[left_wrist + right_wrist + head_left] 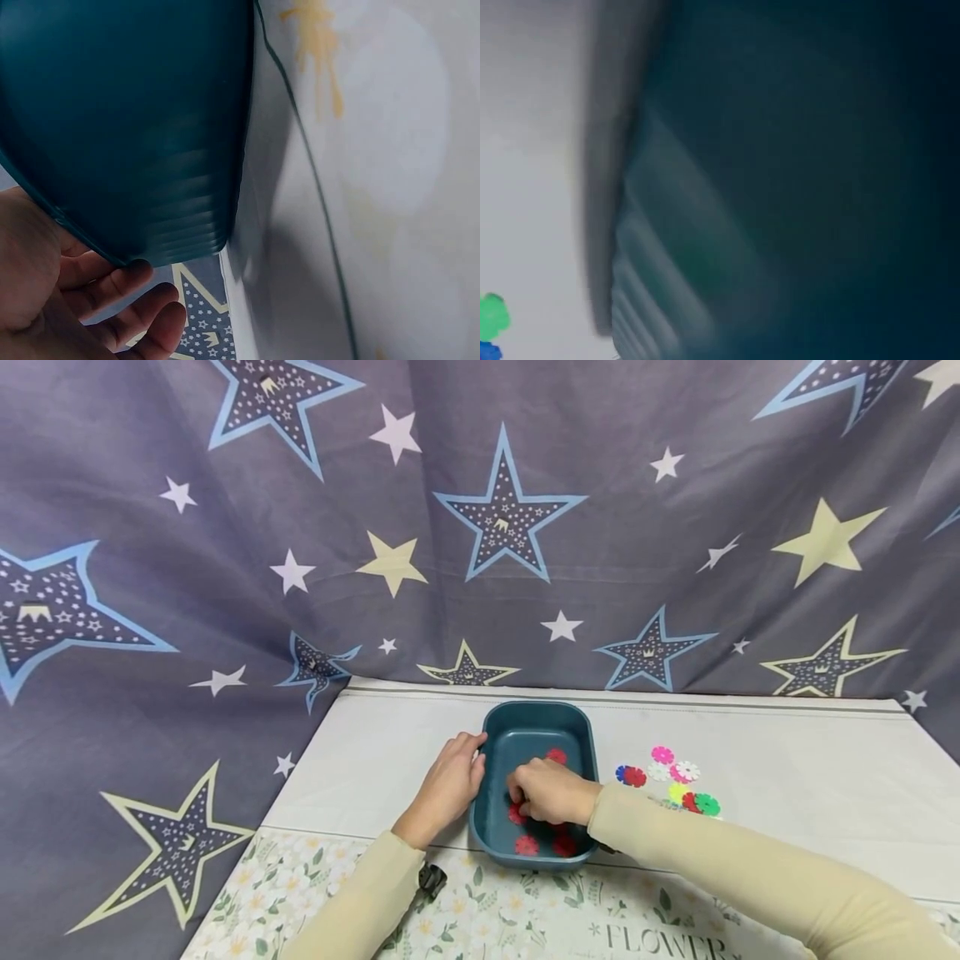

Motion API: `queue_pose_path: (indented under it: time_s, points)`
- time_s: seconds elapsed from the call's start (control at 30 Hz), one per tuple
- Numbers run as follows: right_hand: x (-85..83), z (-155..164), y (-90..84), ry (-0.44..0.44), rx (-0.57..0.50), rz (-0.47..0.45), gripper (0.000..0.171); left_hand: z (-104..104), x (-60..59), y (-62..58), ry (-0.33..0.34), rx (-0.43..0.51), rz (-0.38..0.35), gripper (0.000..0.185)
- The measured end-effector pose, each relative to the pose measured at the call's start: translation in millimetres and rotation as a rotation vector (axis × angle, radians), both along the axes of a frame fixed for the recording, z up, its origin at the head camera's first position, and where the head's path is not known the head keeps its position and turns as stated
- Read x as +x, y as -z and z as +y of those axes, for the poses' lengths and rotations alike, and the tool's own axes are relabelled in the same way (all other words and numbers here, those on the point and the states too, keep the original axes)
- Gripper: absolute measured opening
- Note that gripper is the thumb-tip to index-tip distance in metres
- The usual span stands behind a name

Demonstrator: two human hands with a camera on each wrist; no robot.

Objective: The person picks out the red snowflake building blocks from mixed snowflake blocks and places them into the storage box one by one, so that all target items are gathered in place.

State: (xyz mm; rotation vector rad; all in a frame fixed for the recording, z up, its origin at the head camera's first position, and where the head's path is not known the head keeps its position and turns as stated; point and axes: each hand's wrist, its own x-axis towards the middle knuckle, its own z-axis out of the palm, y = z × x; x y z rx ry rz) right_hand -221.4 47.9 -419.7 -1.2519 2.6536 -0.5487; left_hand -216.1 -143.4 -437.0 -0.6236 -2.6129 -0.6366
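A dark teal rectangular bin stands on the table with several red, flower-shaped plastic discs on its floor. At the bin's left side is my left hand; thumb and forefinger hold the rim, and the other fingers curl loosely outside the wall, as the left wrist view shows. My right hand reaches down inside the bin, fingers bent, fingertips beside a red disc. Whether they pinch it is hidden. The right wrist view shows only the bin's dark outer wall, blurred, without the hand.
Right of the bin lies a loose group of discs: blue, red, pink, white, yellow and a green one. My right forearm crosses in front of them. A white and floral cloth covers the table. Behind it hangs a grey star-printed curtain.
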Motion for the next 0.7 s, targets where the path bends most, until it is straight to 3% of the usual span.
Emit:
queue_pose_path:
  time_s: [0.17,0.37,0.5,0.6,0.7]
  points:
    - [-0.3,9,-7.8,0.012,-0.094,0.066,0.007,-1,-0.2,0.2,0.004,0.004,0.014,0.03]
    - [-2.3,49,-27.5,-0.003,-0.246,0.186,0.008,0,-0.2,-0.4,0.005,0.005,0.006,0.031]
    - [7.0,68,-31.6,-0.104,-0.16,0.175,0.019,0,0.4,-0.7,0.002,0.004,0.002,0.031]
    - [17.6,65,-28.5,-0.209,-0.068,0.092,0.039,1,0.0,-0.7,0.004,0.006,0.007,0.031]
    - [25.1,52,-24.5,-0.255,0.012,0.0,0.05,0,-0.2,0.0,0.004,0.01,0.009,0.031]
